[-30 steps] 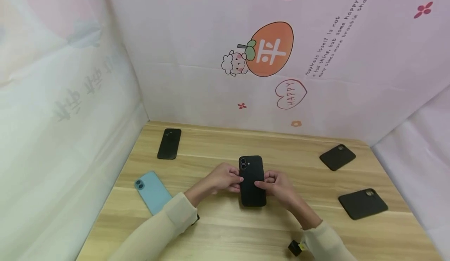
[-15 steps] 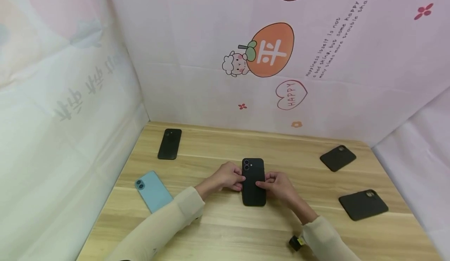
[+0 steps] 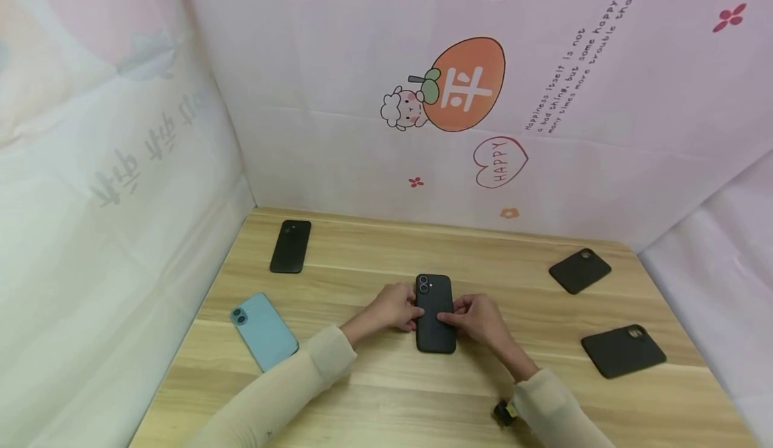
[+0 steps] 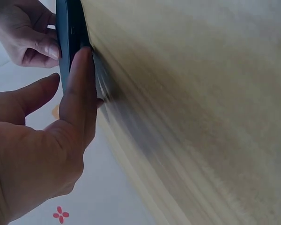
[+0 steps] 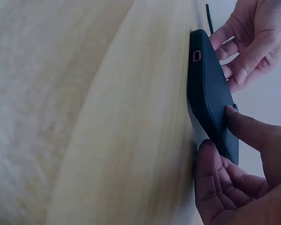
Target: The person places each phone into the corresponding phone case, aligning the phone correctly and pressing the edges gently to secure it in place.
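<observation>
The black phone (image 3: 430, 314) sits lower than a second ago, so it's probably pretty much down on the wooden table (image 3: 392, 414), left hand (image 3: 395, 306) and right hand (image 3: 482, 317) pinching its sides.

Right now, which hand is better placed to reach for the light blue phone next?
Probably your left hand: it is nearer the light blue phone, at the left edge of the black phone. Your right hand is farther away, at the opposite edge.

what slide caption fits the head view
Left hand and right hand hold a black-cased phone; a blue phone lies at left.
</observation>
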Demonstrator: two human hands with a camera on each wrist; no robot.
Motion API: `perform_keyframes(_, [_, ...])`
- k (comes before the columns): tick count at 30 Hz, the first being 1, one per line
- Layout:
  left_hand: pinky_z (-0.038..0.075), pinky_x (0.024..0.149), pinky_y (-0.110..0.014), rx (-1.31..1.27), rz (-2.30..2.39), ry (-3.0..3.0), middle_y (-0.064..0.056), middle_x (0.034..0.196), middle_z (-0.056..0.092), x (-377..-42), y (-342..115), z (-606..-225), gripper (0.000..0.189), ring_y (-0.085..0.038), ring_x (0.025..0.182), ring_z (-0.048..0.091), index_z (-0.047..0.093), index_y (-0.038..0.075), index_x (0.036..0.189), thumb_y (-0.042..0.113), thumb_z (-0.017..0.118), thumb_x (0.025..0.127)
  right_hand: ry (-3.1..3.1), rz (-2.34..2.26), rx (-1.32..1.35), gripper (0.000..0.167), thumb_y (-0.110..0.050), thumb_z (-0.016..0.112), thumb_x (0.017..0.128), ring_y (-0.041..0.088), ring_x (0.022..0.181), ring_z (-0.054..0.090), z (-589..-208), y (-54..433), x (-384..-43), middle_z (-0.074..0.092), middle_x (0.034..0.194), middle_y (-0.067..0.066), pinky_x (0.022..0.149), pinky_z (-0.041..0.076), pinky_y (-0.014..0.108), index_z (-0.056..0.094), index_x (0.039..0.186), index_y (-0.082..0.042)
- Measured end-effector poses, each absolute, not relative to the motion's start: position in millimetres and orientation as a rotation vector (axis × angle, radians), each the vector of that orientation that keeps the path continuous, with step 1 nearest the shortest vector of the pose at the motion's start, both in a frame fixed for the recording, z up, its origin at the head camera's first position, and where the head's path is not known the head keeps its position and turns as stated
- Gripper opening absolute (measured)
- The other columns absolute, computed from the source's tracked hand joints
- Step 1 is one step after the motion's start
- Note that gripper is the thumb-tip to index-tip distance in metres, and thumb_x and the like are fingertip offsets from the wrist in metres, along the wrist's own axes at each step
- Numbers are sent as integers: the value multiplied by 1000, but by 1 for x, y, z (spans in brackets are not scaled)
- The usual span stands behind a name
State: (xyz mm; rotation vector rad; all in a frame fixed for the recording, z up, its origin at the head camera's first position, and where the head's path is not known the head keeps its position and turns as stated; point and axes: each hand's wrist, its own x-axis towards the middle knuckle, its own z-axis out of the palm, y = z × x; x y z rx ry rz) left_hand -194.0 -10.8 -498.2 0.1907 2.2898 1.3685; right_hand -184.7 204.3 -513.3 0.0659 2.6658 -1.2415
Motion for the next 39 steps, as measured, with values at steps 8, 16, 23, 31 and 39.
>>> perform_keyframes(8, [60, 54, -25, 211, 1320, 2353, -13, 72, 73, -190, -10, -498, 17, -15, 60, 68, 70, 3, 84, 9, 75, 99, 2781, -1123, 8, 28, -19, 94, 80, 11, 61, 63, -514, 204, -186, 71, 70, 1, 52, 50, 23, 75, 88, -1])
perform_keyframes(16, [59, 54, -26, 220, 1320, 2351, -12, 73, 74, -188, -13, -497, 14, -17, 61, 68, 73, -1, 97, 13, 73, 101, 2889, -1003, -60, 29, -18, 95, 79, 11, 62, 63, -513, 201, -184, 71, 70, 0, 56, 50, 25, 76, 90, 0])
perform_keyframes(23, [63, 79, -43, 336, 1055, 2707, -20, 101, 76, -183, -39, -492, 46, -25, 79, 71, 66, -9, 131, 26, 71, 102, 2903, -963, -87, 31, -25, 91, 84, 13, 65, 64, -509, 208, -176, 74, 76, 4, 57, 54, 28, 78, 93, 1])
perform_keyframes(31, [56, 104, -56, 194, 1032, 2800, -30, 135, 66, -172, -91, -482, 58, -43, 121, 67, 56, -11, 143, 33, 65, 106, 2953, -844, -67, 47, -43, 80, 94, 19, 80, 70, -503, 240, -172, 77, 94, 12, 69, 60, 37, 77, 108, 2])
perform_keyframes(39, [57, 98, -58, 55, 900, 2910, -28, 141, 63, -149, -156, -462, 70, -45, 126, 63, 55, -12, 144, 46, 65, 105, 2924, -658, -5, 80, -64, 67, 97, 33, 91, 73, -480, 289, -163, 76, 107, 22, 76, 61, 51, 68, 125, 11])
